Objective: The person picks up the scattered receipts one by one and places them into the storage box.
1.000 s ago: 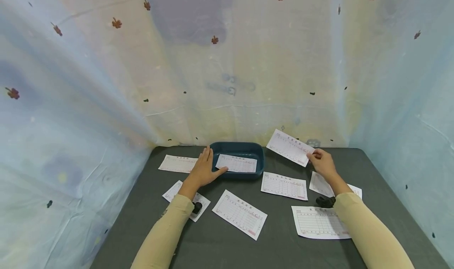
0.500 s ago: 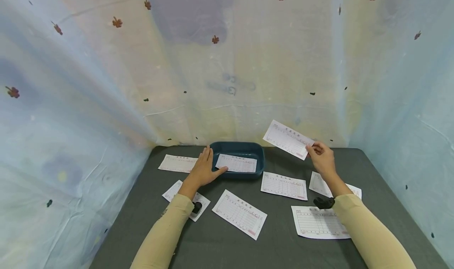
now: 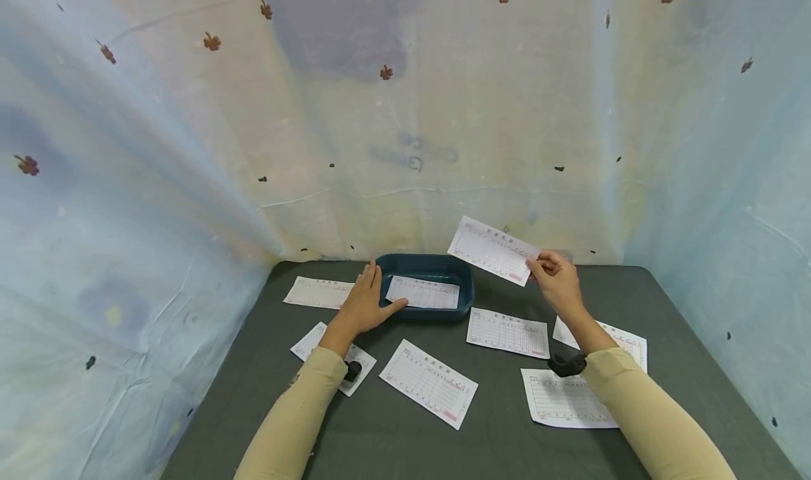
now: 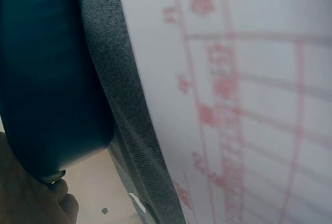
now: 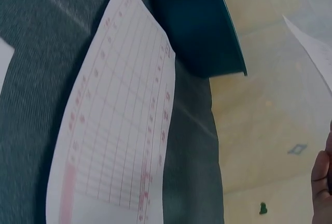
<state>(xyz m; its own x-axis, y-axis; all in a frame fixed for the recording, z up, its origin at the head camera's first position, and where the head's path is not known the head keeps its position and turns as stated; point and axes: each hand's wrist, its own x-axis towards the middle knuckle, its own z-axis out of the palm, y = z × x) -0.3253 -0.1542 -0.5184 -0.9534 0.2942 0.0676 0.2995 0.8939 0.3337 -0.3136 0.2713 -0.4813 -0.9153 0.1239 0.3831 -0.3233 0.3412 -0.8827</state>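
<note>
My right hand (image 3: 559, 283) pinches a printed paper form (image 3: 491, 250) by its right end, raised behind the table's far right side and tilted. The form's left corner reaches the right rear of a dark teal plastic basin (image 3: 437, 314). Inside the basin lies another form (image 3: 423, 292). My left hand (image 3: 363, 306) rests at the basin's left side, fingers straight and thumb spread over the front rim. In the right wrist view, part of the held paper and a few fingers (image 5: 320, 175) show at the right edge.
Several more printed forms lie spread on the dark grey table (image 3: 393, 452): one left of the basin (image 3: 317, 293), one under the left wrist (image 3: 361, 367), one front centre (image 3: 429, 383), one right of the basin (image 3: 508, 332), others by the right forearm (image 3: 567, 399). A patterned curtain (image 3: 418, 114) hangs behind.
My right hand has lifted the form slightly, then carried it left toward the basin. The left hand and the basin have stayed in place.
</note>
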